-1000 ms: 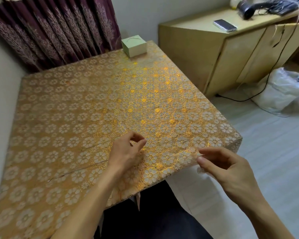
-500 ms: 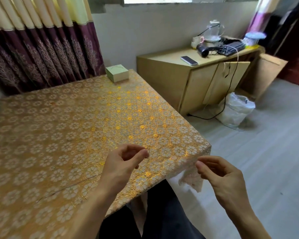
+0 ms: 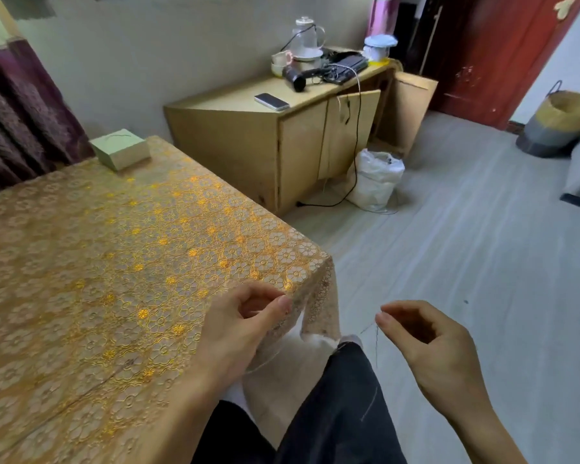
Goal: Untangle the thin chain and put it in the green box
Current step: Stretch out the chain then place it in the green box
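Head view, lower right of the frame: the right hand has thumb and forefinger pressed together on the thin chain, with the other fingers curled loosely behind. From that pinch one fine strand hangs straight down in front of the palm, and a second short piece slants down to the left. At lower centre the left hand is over the near corner of the counter. Its thumb tip is brought up to the curled forefinger as in a pinch, but the chain is too thin to tell whether it lies between them. A pale strand shows just below that hand, running toward the person's knee. The two hands are apart, with dark trousers below and between them.

A gold cloth with a flower pattern covers the counter, its lace edge hanging off the corner beside the left hand. The green box sits closed at the counter's far edge, upper left of the frame, well apart from both hands. Left of it hangs a dark purple curtain.

At upper centre a wooden cabinet stands against the wall, carrying a phone, a black hair dryer and a glass kettle. A white bag stands on the floor beside the cabinet. At upper right are a red door and a woven basket.
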A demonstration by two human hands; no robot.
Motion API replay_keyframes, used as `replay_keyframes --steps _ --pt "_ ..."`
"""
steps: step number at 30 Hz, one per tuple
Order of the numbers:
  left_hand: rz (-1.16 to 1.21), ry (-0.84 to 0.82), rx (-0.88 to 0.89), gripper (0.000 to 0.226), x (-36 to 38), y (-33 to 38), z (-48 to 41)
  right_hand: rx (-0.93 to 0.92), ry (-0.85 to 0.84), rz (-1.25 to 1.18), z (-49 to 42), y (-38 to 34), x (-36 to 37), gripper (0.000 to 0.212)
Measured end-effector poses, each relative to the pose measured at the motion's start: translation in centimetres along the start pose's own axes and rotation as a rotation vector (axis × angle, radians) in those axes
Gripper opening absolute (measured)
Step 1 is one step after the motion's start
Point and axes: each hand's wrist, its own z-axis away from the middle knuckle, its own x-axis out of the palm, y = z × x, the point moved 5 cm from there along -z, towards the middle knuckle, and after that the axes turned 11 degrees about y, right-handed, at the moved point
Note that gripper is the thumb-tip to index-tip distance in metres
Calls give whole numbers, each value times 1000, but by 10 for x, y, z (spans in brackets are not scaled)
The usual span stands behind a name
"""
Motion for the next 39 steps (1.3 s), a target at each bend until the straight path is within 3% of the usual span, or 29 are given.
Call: replay_keyframes --steps 10,19,29,39 --pt "-174 16 -286 6 73 -62 -68 334 24 39 -76 94 -8 10" --pt "-389 -30 -416 6 127 13 -95 459 -87 190 -148 49 -57 15" --pt "-178 63 -475 11 197 158 -78 338 -210 222 -246 -76 -159 10" --pt "-58 106 -580 8 246 165 -144 297 -291 303 -354 -71 -146 9"
